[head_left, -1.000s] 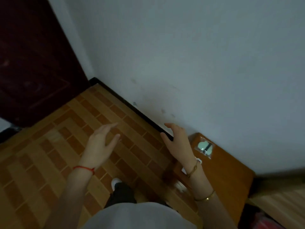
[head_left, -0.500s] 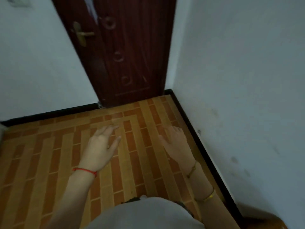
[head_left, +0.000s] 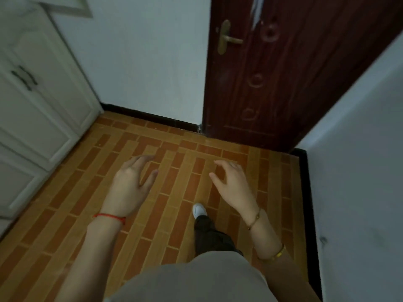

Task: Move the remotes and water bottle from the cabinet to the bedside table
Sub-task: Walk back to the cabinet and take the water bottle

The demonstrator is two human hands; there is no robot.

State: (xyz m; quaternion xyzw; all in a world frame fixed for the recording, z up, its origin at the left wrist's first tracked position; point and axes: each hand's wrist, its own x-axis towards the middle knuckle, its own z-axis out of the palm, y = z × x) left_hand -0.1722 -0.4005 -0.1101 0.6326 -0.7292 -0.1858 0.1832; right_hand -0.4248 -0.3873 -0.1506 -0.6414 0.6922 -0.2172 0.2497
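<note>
My left hand [head_left: 130, 186] and my right hand [head_left: 234, 185] hover side by side over the tiled floor, palms down, fingers spread and holding nothing. A white cabinet [head_left: 41, 110] with panelled doors and dark handles stands at the left edge; its top is cut off by the frame. No remotes, water bottle or bedside table are in view.
A dark red door [head_left: 283, 79] with a brass handle [head_left: 226, 38] is straight ahead. White walls close the right side and the stretch between cabinet and door. The brown brick-pattern floor [head_left: 174, 166] lies open in front. My foot in a white shoe [head_left: 198, 210] steps forward.
The view has swung left, away from the wooden bedside table and the right wall, past the door, and the white cabinet has come into sight. Both hands stay empty.
</note>
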